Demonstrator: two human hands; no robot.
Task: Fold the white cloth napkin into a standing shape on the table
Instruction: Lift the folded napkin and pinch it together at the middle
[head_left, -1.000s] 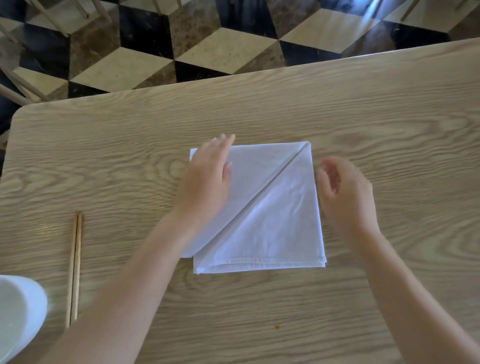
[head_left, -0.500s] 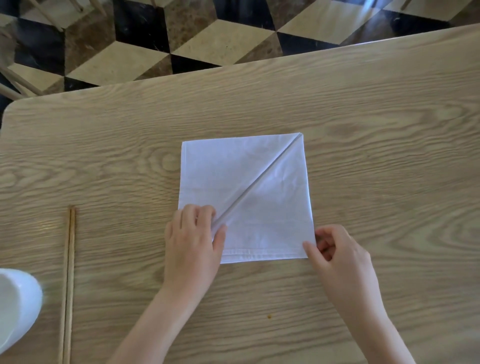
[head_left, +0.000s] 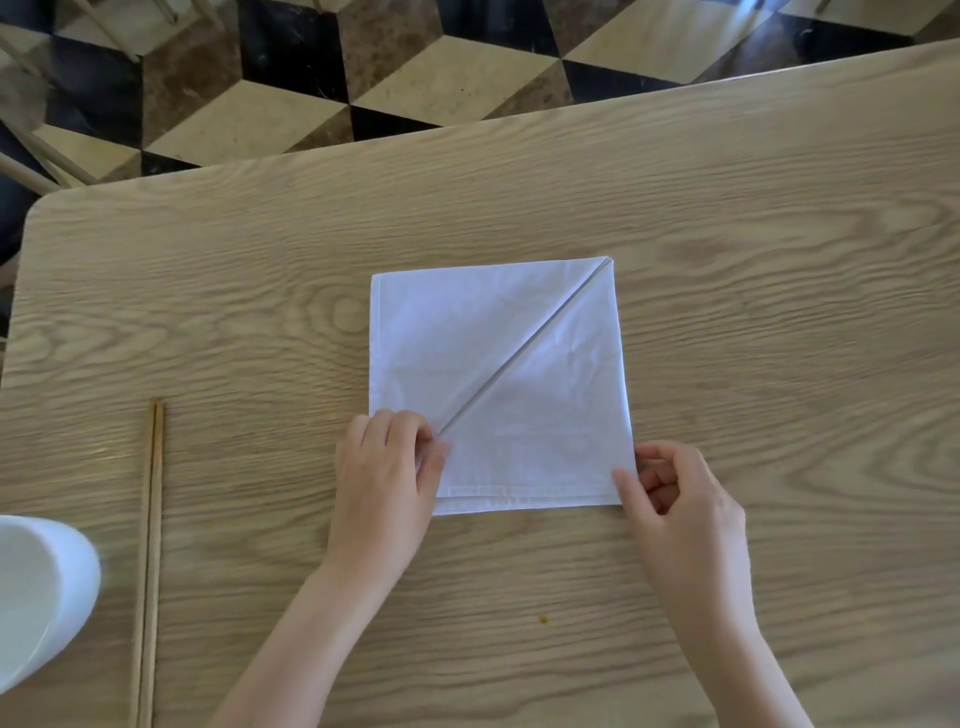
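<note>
The white cloth napkin (head_left: 498, 374) lies flat on the wooden table (head_left: 753, 270) as a folded square, with a diagonal fold edge running from its far right corner to its near left corner. My left hand (head_left: 384, 478) rests on the near left corner, fingers curled down and pinching the cloth at the lower end of the diagonal. My right hand (head_left: 675, 499) pinches the near right corner between thumb and fingers.
A pair of wooden chopsticks (head_left: 150, 561) lies lengthwise at the left of the table. A white bowl (head_left: 36, 597) sits at the near left edge of the view. Beyond the table's far edge is a patterned tiled floor (head_left: 291, 104) with chair legs (head_left: 36, 156).
My left hand has slid from the far left of the napkin down to its near left corner. My right hand has moved from beside the right edge to the near right corner and pinched it.
</note>
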